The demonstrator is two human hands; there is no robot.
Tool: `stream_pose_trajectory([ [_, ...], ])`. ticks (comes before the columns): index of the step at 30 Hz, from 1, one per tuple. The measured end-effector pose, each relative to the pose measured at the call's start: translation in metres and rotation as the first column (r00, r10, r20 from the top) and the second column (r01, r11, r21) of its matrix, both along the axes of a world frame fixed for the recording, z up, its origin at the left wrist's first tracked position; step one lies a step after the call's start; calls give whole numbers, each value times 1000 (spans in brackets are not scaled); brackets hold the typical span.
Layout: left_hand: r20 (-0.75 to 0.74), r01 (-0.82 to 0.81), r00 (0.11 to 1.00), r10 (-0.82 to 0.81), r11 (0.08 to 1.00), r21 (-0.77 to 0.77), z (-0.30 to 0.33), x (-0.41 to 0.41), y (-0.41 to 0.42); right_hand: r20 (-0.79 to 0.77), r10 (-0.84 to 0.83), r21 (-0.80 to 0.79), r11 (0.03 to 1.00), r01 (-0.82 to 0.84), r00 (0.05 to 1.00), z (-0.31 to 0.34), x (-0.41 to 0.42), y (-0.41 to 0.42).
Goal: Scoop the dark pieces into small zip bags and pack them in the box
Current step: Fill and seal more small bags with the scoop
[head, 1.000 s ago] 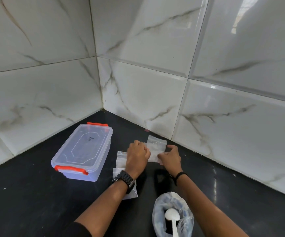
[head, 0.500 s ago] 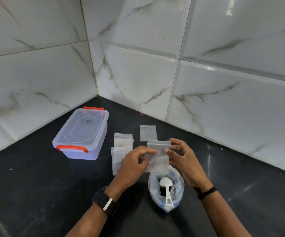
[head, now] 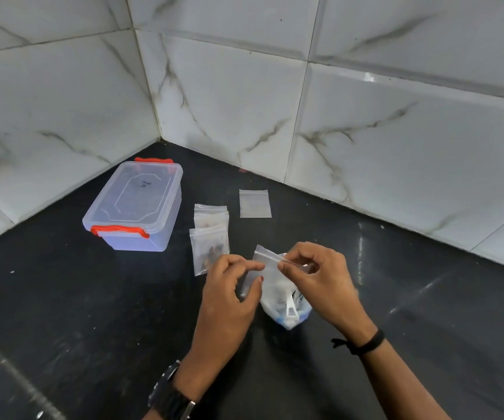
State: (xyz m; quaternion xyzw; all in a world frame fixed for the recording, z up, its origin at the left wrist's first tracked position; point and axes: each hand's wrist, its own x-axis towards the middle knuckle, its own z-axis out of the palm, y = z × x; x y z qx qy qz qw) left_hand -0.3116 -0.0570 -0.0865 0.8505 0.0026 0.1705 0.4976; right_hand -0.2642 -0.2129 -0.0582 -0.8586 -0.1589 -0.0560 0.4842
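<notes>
Both hands pinch the zip edge of a small clear plastic zip bag [head: 267,268], held above the black desk [head: 63,313]: left hand [head: 229,286] at its left end, right hand [head: 314,274] at its right. The zip strip runs left to right between them. The white plastic scoop [head: 290,310] waits directly beneath, in the clear supply bag [head: 287,319], nearer the right hand.

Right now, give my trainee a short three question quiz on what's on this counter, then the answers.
1. True or false: the lid of the clear box is off.
2. Which thing do both hands hold? A) the white scoop B) a small zip bag C) the box
3. Fill in: one empty zip bag lies alone on the counter, nearer the ____ than the filled bags.

Key
1. False: the lid is on, with its orange clips in place.
2. B: the left hand and right hand pinch the top of the small zip bag above the supply bag.
3. wall
</notes>
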Motion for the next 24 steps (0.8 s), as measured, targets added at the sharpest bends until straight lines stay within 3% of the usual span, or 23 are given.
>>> stream_pose_trajectory([
  [2, -44, -1, 999, -6, 985, -174, 4, -7, -7, 81, -42, 45, 998, 39, 996, -2, -8, 8],
  [5, -135, -53, 991, -13, 880, -472, 9, -14, -16, 204, -35, 52, 998, 25, 978, -6, -21, 17],
  [8, -148, -96, 989, 6, 783, -614, 14, -18, -21, 198, -2, 24, 1000, -2, 980, -11, -33, 24],
  [17, -159, -98, 987, -23, 701, -707, 17, -21, -16, 149, 27, 44, 998, -34, 989, -12, -46, 20],
  [24, -164, -79, 985, -54, 704, -706, 17, -22, -16, 112, 1, 93, 996, -12, 994, -8, -43, 14],
])
